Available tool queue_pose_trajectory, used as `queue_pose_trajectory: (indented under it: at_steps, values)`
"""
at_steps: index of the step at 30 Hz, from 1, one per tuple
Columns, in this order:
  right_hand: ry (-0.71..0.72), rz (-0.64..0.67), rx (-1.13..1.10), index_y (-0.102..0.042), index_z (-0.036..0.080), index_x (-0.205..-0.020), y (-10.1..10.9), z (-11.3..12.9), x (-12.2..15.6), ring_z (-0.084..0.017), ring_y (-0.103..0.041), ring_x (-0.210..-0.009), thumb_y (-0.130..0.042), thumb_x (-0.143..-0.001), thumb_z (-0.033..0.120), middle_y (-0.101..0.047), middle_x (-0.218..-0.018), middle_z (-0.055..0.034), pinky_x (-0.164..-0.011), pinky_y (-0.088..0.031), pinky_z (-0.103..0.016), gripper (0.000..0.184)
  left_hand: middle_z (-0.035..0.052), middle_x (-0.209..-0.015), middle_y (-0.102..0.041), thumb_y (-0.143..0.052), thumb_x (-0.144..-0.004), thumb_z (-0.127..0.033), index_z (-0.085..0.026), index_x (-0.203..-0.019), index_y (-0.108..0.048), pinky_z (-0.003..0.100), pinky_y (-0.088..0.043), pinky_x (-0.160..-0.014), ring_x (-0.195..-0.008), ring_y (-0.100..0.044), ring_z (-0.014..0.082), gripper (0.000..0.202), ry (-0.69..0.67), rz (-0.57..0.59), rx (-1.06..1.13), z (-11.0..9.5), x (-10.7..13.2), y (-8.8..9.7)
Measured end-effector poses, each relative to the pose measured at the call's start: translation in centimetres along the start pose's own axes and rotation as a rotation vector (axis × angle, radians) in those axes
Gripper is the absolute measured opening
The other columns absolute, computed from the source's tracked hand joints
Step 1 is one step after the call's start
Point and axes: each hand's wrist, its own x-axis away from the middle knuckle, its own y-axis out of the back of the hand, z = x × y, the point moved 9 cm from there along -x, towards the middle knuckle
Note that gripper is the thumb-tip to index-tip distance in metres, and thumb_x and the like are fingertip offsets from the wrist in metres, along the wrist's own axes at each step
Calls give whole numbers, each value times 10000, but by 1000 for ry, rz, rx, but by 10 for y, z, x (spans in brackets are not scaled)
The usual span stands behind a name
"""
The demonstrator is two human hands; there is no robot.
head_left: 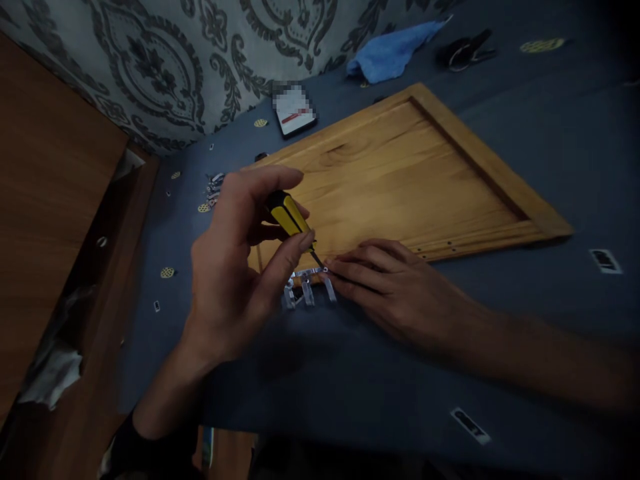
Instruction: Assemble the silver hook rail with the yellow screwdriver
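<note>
My left hand [235, 267] is closed round a yellow-and-black screwdriver [289, 215], its tip pointing down at a small metal bracket [306, 283] at the near edge of a framed wooden panel [400, 180]. My right hand [395, 287] lies low on the blue cloth, its fingers pressed together against the bracket's right end beside the screwdriver tip. The panel lies flat on the blue cloth [550, 133].
Loose metal fittings [214, 187] lie left of the panel. A small white-and-black box [294, 107], a blue rag [393, 53] and a dark tool [467, 52] sit at the back. Brown wooden furniture [55, 220] stands at the left, patterned fabric behind it.
</note>
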Motion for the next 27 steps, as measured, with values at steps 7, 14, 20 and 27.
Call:
queue_pose_trajectory:
  at_steps: [7, 14, 20, 27]
  values:
    - [6, 40, -1, -779, 186, -1221, 0, 0, -2, -238, -686, -1130, -458, -1024, 64, -822, -1218, -77, -1014, -550, -452, 396, 15, -1295, -659, -716, -1021, -214, -406, -1327, -577, 426, -706, -900, -1117, -736, 236, 387, 17, 49, -6, 5, 1, -6]
    - [33, 16, 0, -775, 148, -1219, 0, 2, -1, -246, -680, -1098, -470, -1048, 89, -824, -1202, -92, -991, -544, -444, 354, 6, -1280, -722, -708, -1042, -332, -382, -1364, -577, 394, -701, -814, -1078, -759, 238, 352, -73, 33, -95, 1, 4, -10]
    - [28, 14, -2, -770, 142, -1230, 2, 1, -1, -252, -671, -1106, -476, -1030, 80, -820, -1213, -94, -994, -537, -446, 362, 9, -1285, -706, -723, -1036, -326, -397, -1362, -582, 386, -704, -862, -1081, -766, 237, 363, -58, 15, -50, 3, 4, -9]
    - [15, 48, -52, -762, 153, -1282, -3, -1, 1, -256, -661, -1137, -535, -986, 68, -813, -1236, -108, -1011, -535, -473, 382, 26, -1298, -669, -687, -1044, -226, -389, -1374, -538, 422, -700, -992, -1163, -737, 227, 397, 88, 94, 73, 10, 3, -13]
